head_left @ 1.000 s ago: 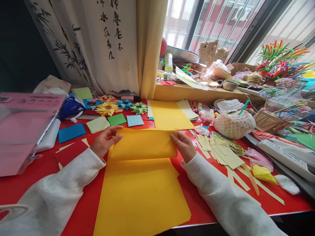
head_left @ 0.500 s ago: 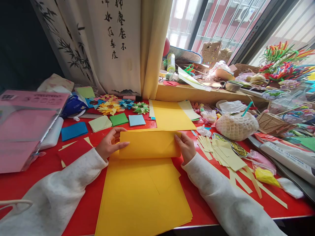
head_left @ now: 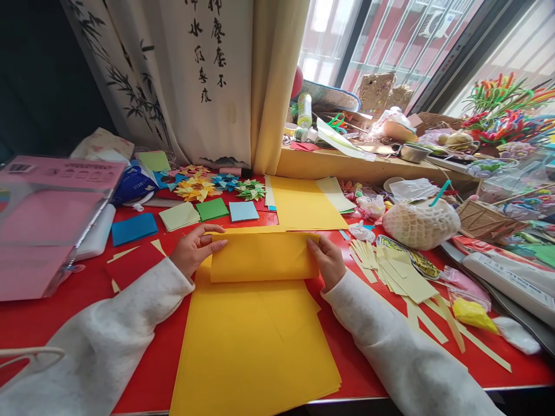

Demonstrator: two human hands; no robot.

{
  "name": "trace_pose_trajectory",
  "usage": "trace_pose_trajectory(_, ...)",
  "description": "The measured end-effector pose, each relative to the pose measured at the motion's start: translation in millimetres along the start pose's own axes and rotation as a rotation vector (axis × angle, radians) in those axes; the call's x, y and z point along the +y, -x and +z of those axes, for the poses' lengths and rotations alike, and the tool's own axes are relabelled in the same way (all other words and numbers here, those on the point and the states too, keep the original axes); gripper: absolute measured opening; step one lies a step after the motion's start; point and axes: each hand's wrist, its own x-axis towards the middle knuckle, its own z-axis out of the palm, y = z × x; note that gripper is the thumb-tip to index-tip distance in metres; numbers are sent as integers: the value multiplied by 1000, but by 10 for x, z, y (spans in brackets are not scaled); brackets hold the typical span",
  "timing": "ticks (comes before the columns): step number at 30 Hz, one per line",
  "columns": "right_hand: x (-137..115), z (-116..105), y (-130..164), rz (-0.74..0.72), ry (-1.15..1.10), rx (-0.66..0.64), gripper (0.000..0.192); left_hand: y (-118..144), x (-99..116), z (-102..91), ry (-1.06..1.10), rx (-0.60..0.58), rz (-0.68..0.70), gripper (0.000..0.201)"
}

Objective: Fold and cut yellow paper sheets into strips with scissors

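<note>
At the far left a clear box (head_left: 43, 231) holds pink sheets, tilted on the red table (head_left: 143, 370). Beyond it lie one blue square (head_left: 133, 228), one pale green stack (head_left: 179, 216), one green square (head_left: 212, 209) and one light blue square (head_left: 243, 211), with paper stars (head_left: 195, 189) behind.

The left hand (head_left: 195, 251) pinches the left edge of a folded yellow sheet (head_left: 264, 257), thumb on top. The sheet lies on the far end of a yellow stack (head_left: 255, 341) at the table's middle. The right hand (head_left: 328, 260) pinches its right edge.

Pale strips (head_left: 399, 271) fan out to the right. A net bag (head_left: 418, 222) holds something white; a wicker basket (head_left: 483, 216) sits beside it, its contents unclear.
</note>
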Motion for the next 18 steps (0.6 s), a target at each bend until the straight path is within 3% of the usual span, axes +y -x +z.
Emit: trace_pose_trajectory(18,-19,19,13,60,-64,-3,18,15,20,9,7,107,-77,30)
